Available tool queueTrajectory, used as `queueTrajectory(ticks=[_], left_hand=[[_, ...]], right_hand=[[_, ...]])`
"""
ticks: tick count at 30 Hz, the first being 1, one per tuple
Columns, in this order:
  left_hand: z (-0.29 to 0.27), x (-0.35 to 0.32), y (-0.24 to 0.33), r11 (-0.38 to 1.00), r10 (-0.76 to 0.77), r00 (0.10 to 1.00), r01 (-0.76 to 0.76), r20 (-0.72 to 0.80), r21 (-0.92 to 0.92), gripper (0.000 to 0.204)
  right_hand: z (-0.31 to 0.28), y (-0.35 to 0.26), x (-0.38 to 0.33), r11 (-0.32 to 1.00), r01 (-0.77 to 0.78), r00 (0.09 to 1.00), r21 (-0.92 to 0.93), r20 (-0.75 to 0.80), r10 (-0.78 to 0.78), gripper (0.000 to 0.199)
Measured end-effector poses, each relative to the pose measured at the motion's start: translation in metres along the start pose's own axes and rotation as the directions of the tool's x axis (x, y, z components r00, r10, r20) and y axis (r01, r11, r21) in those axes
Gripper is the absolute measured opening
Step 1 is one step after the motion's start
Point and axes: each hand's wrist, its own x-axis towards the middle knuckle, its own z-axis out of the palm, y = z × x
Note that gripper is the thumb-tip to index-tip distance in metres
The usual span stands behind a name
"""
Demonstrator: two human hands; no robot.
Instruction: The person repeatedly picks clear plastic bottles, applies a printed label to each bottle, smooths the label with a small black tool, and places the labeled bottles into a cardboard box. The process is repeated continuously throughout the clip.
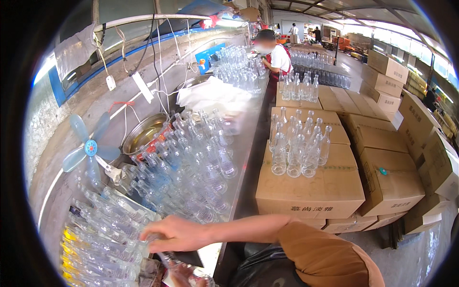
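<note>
My left hand point(180, 274), partly cut off by the lower edge, is closed around a clear glass bottle point(197, 276) that lies tilted. Just above it, my right hand point(174, 233) reaches in from the right with fingers and thumb bent around the end of another clear glass bottle point(149, 236), mostly hidden by the hand. Beside that hand, at the lower left, several clear bottles point(103, 239) lie in stacked rows, with yellow showing at their far-left ends. Beyond my hands, a dense group of clear glass bottles point(191, 158) stands on the metal table point(246, 138).
On my right, several clear bottles point(299, 148) stand on a cardboard box point(311, 189), among more stacked boxes point(389, 177). A blue fan point(91, 147), a metal basin point(146, 131) and white cloth point(210, 95) line the wall side. A person point(277, 60) works at the far table end.
</note>
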Motion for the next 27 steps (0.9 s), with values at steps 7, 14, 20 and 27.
queueTrajectory(ticks=[7,14,20,27], left_hand=[[-0.016,-0.019,0.002,0.942,-0.282,0.837,0.149,-0.468,-0.302,0.068],[-0.033,-0.023,-0.056,0.887,-0.435,0.721,0.238,-0.540,-0.396,0.064],[-0.023,-0.040,-0.018,0.869,-0.076,0.801,0.345,-0.593,0.355,0.068],[-0.030,-0.054,-0.037,0.943,-0.324,0.754,0.308,-0.572,-0.128,0.058]], right_hand=[[0.125,0.110,-0.017,0.993,-0.097,0.957,0.071,0.280,0.074,0.055],[0.182,0.154,-0.059,0.944,-0.246,0.956,0.220,0.216,0.198,0.062],[0.174,0.146,-0.059,0.950,-0.276,0.939,0.146,0.253,0.234,0.069],[0.172,0.150,-0.055,0.974,-0.218,0.946,0.063,0.259,0.195,0.076]])
